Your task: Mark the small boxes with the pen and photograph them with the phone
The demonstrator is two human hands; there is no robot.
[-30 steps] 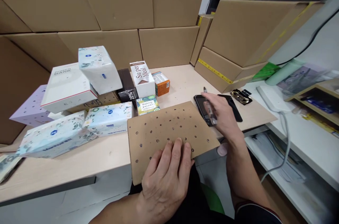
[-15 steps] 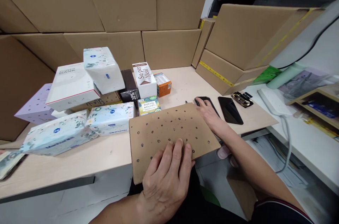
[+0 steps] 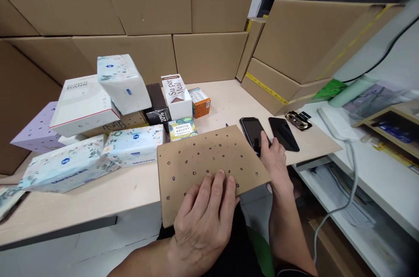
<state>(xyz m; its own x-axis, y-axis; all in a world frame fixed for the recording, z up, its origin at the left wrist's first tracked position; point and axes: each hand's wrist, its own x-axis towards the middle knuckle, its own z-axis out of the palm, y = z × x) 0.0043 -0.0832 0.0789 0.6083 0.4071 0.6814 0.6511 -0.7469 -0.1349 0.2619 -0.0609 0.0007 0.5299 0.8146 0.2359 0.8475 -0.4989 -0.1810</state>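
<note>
My left hand (image 3: 206, 220) holds a brown cardboard sheet (image 3: 196, 154) marked with many small dark circles. Four fingers lie over its near edge, and a bit of the thumb shows below the edge. The sheet reaches past the table's front edge. To the right, my right hand (image 3: 275, 161) is lowered between two dark phones, fingers apart and partly bent. One digit meets the right edge of the phone with the thick black frame (image 3: 253, 130). The remaining fingertips are close to the other, thinner phone (image 3: 284, 134). I see nothing gripped in that hand.
Tissue packs (image 3: 134, 146), a power bank box (image 3: 87, 102), a Su-per Meal box (image 3: 176, 95) and an orange box (image 3: 200, 104) stand on the left and middle of the table. Scissors (image 3: 298, 120) lie beyond the phones. Large cartons (image 3: 291, 41) line the back and right.
My right hand has come off the framed phone, which is now more exposed, and shifted right toward the gap between the phones. My left hand and the cardboard sheet stay nearly the same.
</note>
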